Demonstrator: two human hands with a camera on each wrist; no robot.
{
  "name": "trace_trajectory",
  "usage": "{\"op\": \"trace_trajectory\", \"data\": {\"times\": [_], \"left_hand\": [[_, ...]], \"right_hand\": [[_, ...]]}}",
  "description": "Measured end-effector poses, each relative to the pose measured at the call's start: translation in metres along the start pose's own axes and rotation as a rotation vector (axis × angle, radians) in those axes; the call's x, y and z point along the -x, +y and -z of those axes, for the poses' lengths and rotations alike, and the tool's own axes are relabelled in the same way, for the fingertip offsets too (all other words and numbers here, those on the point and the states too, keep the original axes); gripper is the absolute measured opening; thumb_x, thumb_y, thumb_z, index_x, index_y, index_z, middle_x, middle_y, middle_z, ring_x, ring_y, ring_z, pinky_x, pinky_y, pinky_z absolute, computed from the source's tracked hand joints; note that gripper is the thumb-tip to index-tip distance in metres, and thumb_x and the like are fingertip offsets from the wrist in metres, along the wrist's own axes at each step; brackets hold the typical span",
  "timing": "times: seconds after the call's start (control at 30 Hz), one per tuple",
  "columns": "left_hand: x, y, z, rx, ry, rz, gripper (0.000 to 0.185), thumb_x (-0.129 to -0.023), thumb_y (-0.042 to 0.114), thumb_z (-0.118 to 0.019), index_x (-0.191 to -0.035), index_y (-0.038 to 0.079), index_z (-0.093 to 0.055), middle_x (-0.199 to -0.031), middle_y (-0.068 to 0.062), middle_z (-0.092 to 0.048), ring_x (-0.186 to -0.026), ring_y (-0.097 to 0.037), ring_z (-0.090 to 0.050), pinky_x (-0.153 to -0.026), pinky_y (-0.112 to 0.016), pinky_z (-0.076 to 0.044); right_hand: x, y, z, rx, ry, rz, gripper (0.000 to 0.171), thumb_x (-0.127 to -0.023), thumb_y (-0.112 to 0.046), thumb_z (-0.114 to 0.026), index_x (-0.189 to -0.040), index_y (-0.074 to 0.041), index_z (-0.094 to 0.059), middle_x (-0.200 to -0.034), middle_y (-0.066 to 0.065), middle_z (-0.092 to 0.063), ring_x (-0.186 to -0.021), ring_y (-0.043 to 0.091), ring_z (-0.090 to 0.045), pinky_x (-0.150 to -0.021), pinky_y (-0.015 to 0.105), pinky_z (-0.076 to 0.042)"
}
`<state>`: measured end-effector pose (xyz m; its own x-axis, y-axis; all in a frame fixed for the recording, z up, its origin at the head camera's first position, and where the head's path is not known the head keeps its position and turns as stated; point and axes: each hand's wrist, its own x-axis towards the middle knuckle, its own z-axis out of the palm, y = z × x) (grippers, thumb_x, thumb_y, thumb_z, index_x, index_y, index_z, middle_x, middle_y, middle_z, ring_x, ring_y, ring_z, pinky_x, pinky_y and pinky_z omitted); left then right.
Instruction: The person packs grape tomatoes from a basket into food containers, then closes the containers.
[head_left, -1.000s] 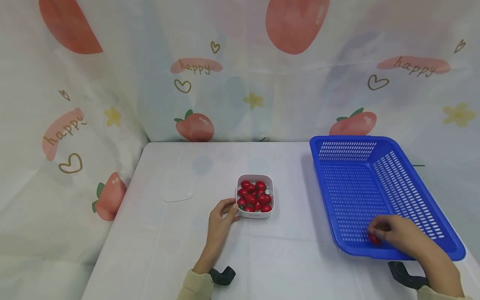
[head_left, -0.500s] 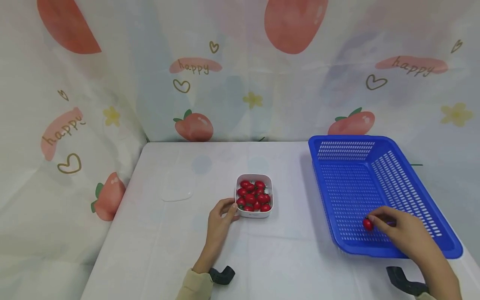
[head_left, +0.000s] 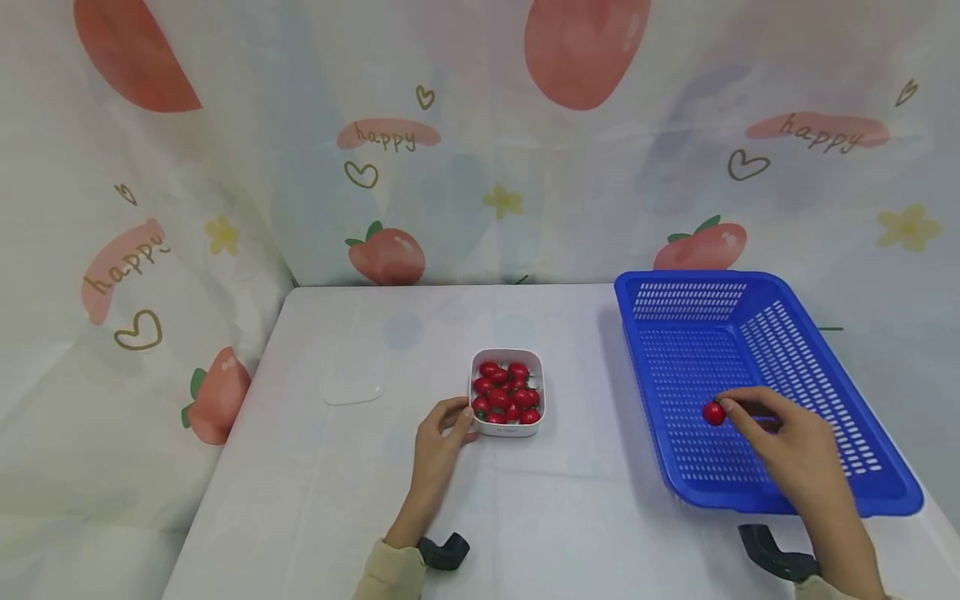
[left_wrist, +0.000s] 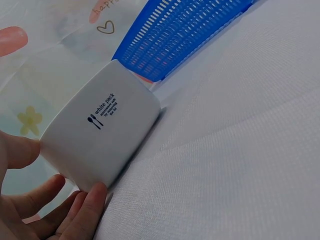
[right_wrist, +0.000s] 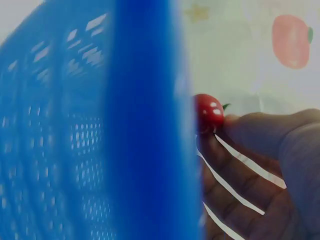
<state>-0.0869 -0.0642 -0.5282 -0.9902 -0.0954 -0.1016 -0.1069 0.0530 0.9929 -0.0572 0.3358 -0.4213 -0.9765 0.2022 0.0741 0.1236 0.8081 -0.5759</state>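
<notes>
A white plastic box [head_left: 513,431] filled with several small red cherry tomatoes [head_left: 498,398] stands mid-table. My left hand [head_left: 442,437] holds its near left corner, thumb by the rim and fingers low on the side; the left wrist view shows printing on the box's [left_wrist: 107,112] front wall. To the right, my right hand [head_left: 791,442] pinches one cherry tomato [head_left: 714,412] by its green stem end between thumb and fingers. That tomato hangs over the blue plastic basket [head_left: 806,507]. In the right wrist view the basket's blurred rim [right_wrist: 150,125] covers part of the tomato [right_wrist: 209,113].
A clear, thin lid-like piece [head_left: 354,400] lies on the white-covered table [head_left: 375,500] left of the box. Patterned cloth [head_left: 480,150] hangs behind and at the left. Slotted walls rise around the basket.
My right hand has risen from the basket's near end and moved left and farther away, carrying the cherry tomato. The left hand and the box have stayed put.
</notes>
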Motion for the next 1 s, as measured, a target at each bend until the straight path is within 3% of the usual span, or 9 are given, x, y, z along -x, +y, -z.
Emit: {"op": "trace_trajectory", "data": {"times": [0.07, 0.1, 0.2, 0.3, 0.5, 0.53, 0.63, 0.87, 1.0], "left_hand": [[0.000, 0.000, 0.000, 0.001, 0.000, -0.005, 0.036, -0.103, 0.024, -0.067, -0.133, 0.005, -0.065, -0.132, -0.016, -0.067, -0.116, -0.026, -0.067, -0.087, -0.029, -0.066], [0.000, 0.000, 0.000, -0.003, 0.000, -0.006, 0.036, -0.103, 0.025, -0.066, -0.133, 0.005, -0.065, -0.132, -0.016, -0.067, -0.116, -0.026, -0.067, -0.087, -0.029, -0.066], [0.001, -0.001, -0.001, -0.009, -0.002, -0.003, 0.037, -0.103, 0.025, -0.066, -0.134, 0.005, -0.064, -0.132, -0.015, -0.067, -0.116, -0.026, -0.067, -0.087, -0.029, -0.065], [0.001, 0.000, -0.001, -0.011, -0.007, 0.009, 0.038, -0.103, 0.026, -0.066, -0.134, 0.005, -0.064, -0.132, -0.014, -0.067, -0.115, -0.025, -0.067, -0.088, -0.028, -0.065], [0.001, 0.001, 0.000, -0.012, -0.007, 0.012, 0.037, -0.103, 0.026, -0.066, -0.135, 0.007, -0.064, -0.132, -0.014, -0.067, -0.116, -0.024, -0.068, -0.089, -0.028, -0.065], [0.001, 0.001, 0.000, -0.010, -0.009, 0.012, 0.037, -0.103, 0.026, -0.067, -0.135, 0.007, -0.064, -0.132, -0.014, -0.066, -0.116, -0.024, -0.067, -0.090, -0.029, -0.065], [0.002, 0.003, 0.001, 0.006, -0.024, 0.015, 0.039, -0.103, 0.025, -0.067, -0.136, 0.006, -0.063, -0.135, -0.015, -0.065, -0.118, -0.025, -0.067, -0.091, -0.030, -0.065], [0.001, 0.006, 0.003, 0.031, -0.039, 0.028, 0.039, -0.102, 0.021, -0.068, -0.138, 0.006, -0.063, -0.138, -0.016, -0.064, -0.121, -0.027, -0.067, -0.093, -0.032, -0.064], [0.001, 0.007, 0.003, 0.029, -0.034, 0.028, 0.040, -0.102, 0.022, -0.068, -0.139, 0.007, -0.063, -0.139, -0.016, -0.065, -0.119, -0.027, -0.068, -0.092, -0.032, -0.065]], "right_hand": [[0.000, -0.010, -0.002, -0.030, 0.019, 0.009, 0.040, -0.104, -0.039, -0.064, -0.124, -0.005, -0.071, -0.123, 0.027, -0.070, -0.111, 0.041, -0.063, -0.066, 0.000, -0.041], [0.000, -0.014, -0.003, -0.045, 0.031, 0.021, 0.038, -0.104, -0.037, -0.064, -0.124, -0.006, -0.072, -0.123, 0.027, -0.071, -0.109, 0.032, -0.065, -0.068, -0.003, -0.037], [0.000, -0.030, -0.008, -0.091, 0.050, 0.061, 0.035, -0.104, -0.035, -0.065, -0.123, -0.006, -0.073, -0.121, 0.024, -0.073, -0.100, 0.000, -0.061, -0.072, -0.006, -0.038], [0.000, -0.046, -0.015, -0.123, 0.052, 0.095, 0.032, -0.104, -0.034, -0.065, -0.122, -0.009, -0.074, -0.119, 0.020, -0.075, -0.097, -0.014, -0.051, -0.076, -0.005, -0.039], [-0.003, -0.083, -0.035, -0.184, 0.026, 0.139, 0.027, -0.105, -0.031, -0.064, -0.120, -0.012, -0.074, -0.116, 0.015, -0.076, -0.107, 0.027, -0.067, -0.079, 0.001, -0.044], [-0.004, -0.089, -0.038, -0.193, 0.021, 0.153, 0.026, -0.104, -0.030, -0.064, -0.120, -0.011, -0.074, -0.115, 0.014, -0.077, -0.107, 0.029, -0.068, -0.080, 0.002, -0.045], [-0.008, -0.104, -0.050, -0.203, 0.012, 0.193, 0.022, -0.103, -0.025, -0.066, -0.117, -0.011, -0.075, -0.110, 0.012, -0.078, -0.103, 0.028, -0.070, -0.082, 0.009, -0.050], [-0.017, -0.130, -0.083, -0.218, -0.044, 0.257, 0.016, -0.101, -0.016, -0.069, -0.114, -0.009, -0.076, -0.105, 0.009, -0.078, -0.099, 0.026, -0.070, -0.084, 0.037, -0.060], [-0.021, -0.140, -0.104, -0.228, -0.086, 0.312, 0.014, -0.101, -0.015, -0.069, -0.112, -0.009, -0.076, -0.103, 0.007, -0.078, -0.096, 0.023, -0.069, -0.082, 0.042, -0.063]]}}
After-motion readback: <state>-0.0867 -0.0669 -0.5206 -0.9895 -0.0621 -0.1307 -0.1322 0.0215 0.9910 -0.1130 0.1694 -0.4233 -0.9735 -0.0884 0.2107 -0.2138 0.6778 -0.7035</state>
